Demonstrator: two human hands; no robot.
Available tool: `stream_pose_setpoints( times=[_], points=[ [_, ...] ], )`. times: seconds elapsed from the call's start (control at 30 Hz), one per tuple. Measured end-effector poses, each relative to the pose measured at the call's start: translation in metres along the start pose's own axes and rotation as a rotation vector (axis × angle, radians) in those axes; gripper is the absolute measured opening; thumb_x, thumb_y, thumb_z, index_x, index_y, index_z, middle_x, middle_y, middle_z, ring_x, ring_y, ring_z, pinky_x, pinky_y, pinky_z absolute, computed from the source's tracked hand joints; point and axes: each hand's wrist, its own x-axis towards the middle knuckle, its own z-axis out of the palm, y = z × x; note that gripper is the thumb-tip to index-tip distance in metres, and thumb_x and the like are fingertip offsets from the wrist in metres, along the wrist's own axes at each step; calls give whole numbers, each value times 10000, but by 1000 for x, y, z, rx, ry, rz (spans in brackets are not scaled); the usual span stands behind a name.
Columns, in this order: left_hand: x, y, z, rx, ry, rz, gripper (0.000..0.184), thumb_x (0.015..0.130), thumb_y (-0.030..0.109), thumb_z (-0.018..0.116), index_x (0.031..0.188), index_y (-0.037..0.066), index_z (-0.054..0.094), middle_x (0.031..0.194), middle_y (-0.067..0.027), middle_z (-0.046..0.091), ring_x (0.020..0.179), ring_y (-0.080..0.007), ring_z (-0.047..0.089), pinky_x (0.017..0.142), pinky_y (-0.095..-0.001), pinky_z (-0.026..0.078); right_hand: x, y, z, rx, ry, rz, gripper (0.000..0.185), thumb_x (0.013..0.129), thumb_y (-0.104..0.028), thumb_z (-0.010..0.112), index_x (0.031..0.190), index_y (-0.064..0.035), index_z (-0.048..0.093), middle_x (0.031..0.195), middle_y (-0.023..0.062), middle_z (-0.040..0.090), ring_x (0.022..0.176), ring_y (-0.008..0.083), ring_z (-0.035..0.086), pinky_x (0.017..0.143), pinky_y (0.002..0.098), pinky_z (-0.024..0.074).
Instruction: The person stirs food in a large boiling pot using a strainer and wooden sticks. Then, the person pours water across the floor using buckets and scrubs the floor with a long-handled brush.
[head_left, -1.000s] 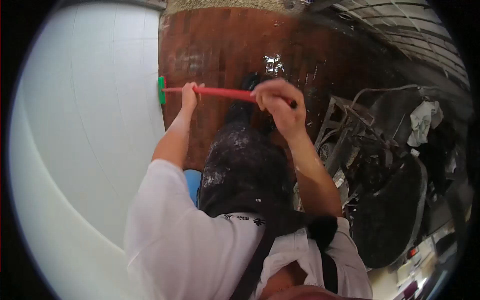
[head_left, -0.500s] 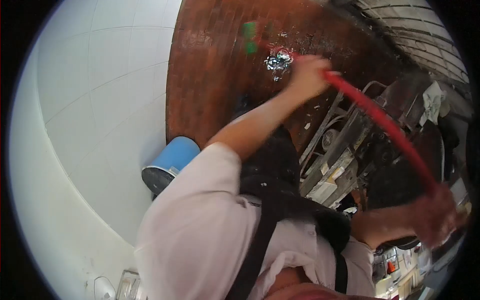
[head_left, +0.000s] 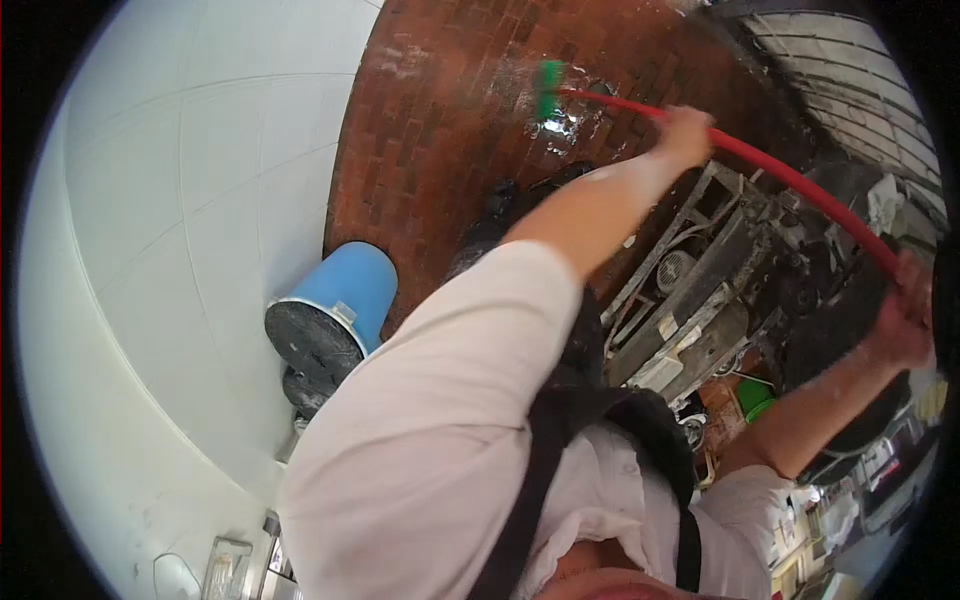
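A long red-handled broom (head_left: 790, 180) slants across the upper right of the head view. Its green bristle head (head_left: 548, 90), slightly blurred, rests against the wet brick floor (head_left: 430, 140) beside a shiny puddle (head_left: 562, 125). Partway along the handle, my left hand (head_left: 688, 138) is closed round it, with that arm stretched across my body. Farther up, near the handle's end at the right edge, my right hand (head_left: 908, 315) also grips it. Some of its fingers are hard to make out.
A blue bin (head_left: 350, 285) with a dark top stands by the white tiled wall (head_left: 220, 210) on the left. To the right is dusty machinery (head_left: 690, 290) with a metal frame. A green object (head_left: 755, 398) lies beyond it. A barred panel (head_left: 850, 70) fills the upper right.
The broom head has moved right across the floor towards the puddle. My left hand has shifted right with the handle, and my right hand has moved up in the view.
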Motion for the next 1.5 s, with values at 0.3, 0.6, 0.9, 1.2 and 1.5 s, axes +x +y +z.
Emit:
stream_pose_setpoints(
  times=[0.3,0.6,0.9,1.2,1.5],
  points=[
    [-216,-79,-161,-126,33,309,173,744,199,667,883,146,755,709,-80,587,740,-308,616,655,-449,484,-188,-34,153,-600,333,207,262,868,-179,506,974,31,621,815,148,638,775,231,620,751,360,476],
    [-247,-195,-50,32,91,157,272,855,240,678,719,21,593,748,-230,594,774,-446,593,681,-524,451,-197,81,152,-121,678,273,344,776,-111,520,1089,32,535,688,58,530,597,206,494,600,380,464],
    [-167,6,70,-127,-181,813,314,849,277,690,676,30,601,713,-207,606,761,-424,583,755,-496,422,-416,-60,135,-484,680,-67,442,795,-202,615,1167,37,633,936,127,689,822,177,639,733,292,495],
    [-571,-24,68,101,-846,1243,176,793,197,688,656,96,645,699,-110,627,745,-348,596,729,-475,439,-813,-230,362,-48,1037,1382,416,942,-262,613,1269,-6,601,743,4,596,536,82,510,490,242,412],
    [-855,-97,97,214,-1435,1165,112,825,178,683,822,70,653,892,-126,639,1002,-365,573,883,-528,398,-965,-295,550,-19,1414,1746,406,911,-424,663,876,-19,676,611,-53,454,565,58,408,503,253,313]
  ],
)
